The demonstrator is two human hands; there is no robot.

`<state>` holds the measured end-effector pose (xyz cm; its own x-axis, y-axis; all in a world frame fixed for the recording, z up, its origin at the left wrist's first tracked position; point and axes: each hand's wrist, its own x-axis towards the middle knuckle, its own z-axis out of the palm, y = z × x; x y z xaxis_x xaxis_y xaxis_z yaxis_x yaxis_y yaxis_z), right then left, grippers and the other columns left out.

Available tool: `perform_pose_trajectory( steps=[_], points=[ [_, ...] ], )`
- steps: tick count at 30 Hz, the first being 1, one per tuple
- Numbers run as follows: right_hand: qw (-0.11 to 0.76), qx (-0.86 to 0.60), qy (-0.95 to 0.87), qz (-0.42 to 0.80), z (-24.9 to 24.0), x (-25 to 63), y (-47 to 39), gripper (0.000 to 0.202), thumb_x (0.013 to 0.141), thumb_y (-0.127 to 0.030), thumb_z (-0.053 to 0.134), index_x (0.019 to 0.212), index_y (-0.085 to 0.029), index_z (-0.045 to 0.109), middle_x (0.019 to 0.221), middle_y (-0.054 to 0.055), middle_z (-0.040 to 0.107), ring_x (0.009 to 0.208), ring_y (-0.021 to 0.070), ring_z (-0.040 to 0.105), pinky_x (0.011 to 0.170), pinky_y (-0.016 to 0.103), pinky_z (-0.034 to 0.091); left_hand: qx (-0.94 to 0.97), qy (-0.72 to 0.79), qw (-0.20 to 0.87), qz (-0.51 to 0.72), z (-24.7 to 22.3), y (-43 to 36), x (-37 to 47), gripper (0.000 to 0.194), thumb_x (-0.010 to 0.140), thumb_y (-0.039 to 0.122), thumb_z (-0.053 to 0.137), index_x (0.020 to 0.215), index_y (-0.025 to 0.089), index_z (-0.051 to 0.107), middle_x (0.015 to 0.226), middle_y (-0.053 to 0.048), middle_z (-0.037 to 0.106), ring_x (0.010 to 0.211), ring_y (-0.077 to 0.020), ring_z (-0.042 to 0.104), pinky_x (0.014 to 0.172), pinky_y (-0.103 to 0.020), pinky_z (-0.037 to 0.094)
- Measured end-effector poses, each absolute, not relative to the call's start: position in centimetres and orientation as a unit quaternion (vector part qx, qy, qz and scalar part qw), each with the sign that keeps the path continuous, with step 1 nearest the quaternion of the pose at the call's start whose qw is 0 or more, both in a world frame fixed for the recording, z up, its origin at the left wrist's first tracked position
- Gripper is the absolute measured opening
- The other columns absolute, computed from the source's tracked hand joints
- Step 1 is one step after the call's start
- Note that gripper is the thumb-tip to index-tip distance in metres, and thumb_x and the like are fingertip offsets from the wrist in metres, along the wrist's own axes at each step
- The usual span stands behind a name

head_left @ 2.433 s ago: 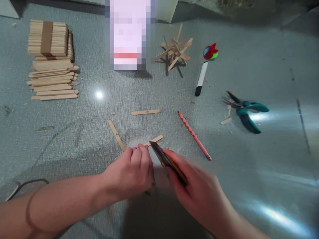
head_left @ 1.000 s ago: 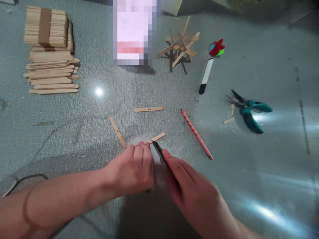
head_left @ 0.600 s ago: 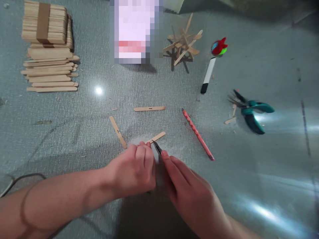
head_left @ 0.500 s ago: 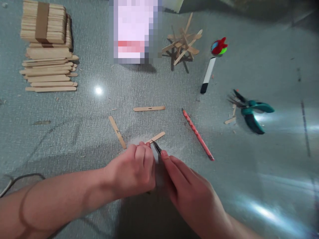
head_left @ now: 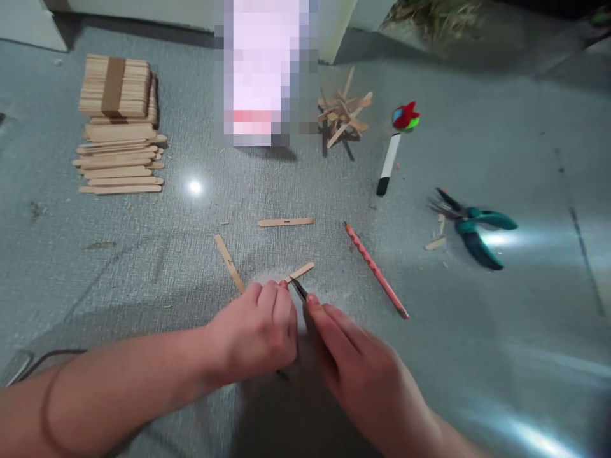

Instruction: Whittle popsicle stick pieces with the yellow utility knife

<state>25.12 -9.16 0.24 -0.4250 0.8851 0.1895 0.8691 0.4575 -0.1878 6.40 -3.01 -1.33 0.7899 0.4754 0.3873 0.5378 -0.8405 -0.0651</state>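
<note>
My left hand (head_left: 258, 331) presses a wooden craft stick (head_left: 301, 271) flat on the grey floor, fingertips on its near end. My right hand (head_left: 358, 362) grips a utility knife (head_left: 300, 290); only its dark blade tip shows, set against the stick just past my left fingers. Two more loose sticks lie close: one slanted stick (head_left: 229, 263) to the left and one level stick (head_left: 285, 222) beyond.
A red pencil (head_left: 375, 271) lies right of my hands. Teal pliers (head_left: 470, 226) and stick offcuts sit at the right. Farther back are a stack of sticks (head_left: 119, 124), a small stick structure (head_left: 344, 111), a white marker (head_left: 387, 164) and a red-green ball (head_left: 405, 117).
The knife has slid forward under my right hand, so its orange handle is now hidden and only the blade tip shows. My head has tilted, shifting the whole scene down in view.
</note>
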Motion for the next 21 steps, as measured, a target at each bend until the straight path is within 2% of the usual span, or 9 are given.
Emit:
perform_pose_trajectory(
  steps=[7, 13, 21],
  points=[
    [0.130, -0.515, -0.847, 0.006, 0.15, 24.99, -9.17, 0.032, 0.104, -0.010, 0.036, 0.123, -0.006, 0.062, 0.106, 0.016, 0.078, 0.078, 0.0200, 0.078, 0.060, 0.028, 0.063, -0.938, -0.280, 0.083, -0.185, -1.57, -3.19, 6.42, 0.026, 0.091, 0.006, 0.045, 0.098, -0.001, 0.069, 0.085, -0.016, 0.074, 0.067, -0.0227, 0.069, 0.059, -0.033, 0.054],
    [0.135, -0.513, -0.848, 0.013, 0.14, 25.00, -9.15, 0.032, 0.105, -0.011, 0.035, 0.121, -0.005, 0.061, 0.104, 0.018, 0.078, 0.071, 0.0197, 0.077, 0.057, 0.029, 0.062, -0.935, -0.288, 0.075, -0.195, -1.67, -3.13, 6.51, 0.026, 0.091, 0.005, 0.043, 0.096, 0.000, 0.068, 0.084, -0.016, 0.073, 0.065, -0.0218, 0.068, 0.057, -0.033, 0.055],
    [0.137, -0.511, -0.848, 0.020, -0.05, 25.09, -9.04, 0.031, 0.104, -0.010, 0.037, 0.123, -0.005, 0.060, 0.105, 0.018, 0.078, 0.076, 0.0211, 0.078, 0.060, 0.030, 0.064, -0.939, -0.280, 0.074, -0.188, -1.35, -2.90, 6.36, 0.025, 0.091, 0.006, 0.044, 0.095, 0.000, 0.069, 0.083, -0.015, 0.072, 0.063, -0.0205, 0.066, 0.056, -0.032, 0.054]
  ],
)
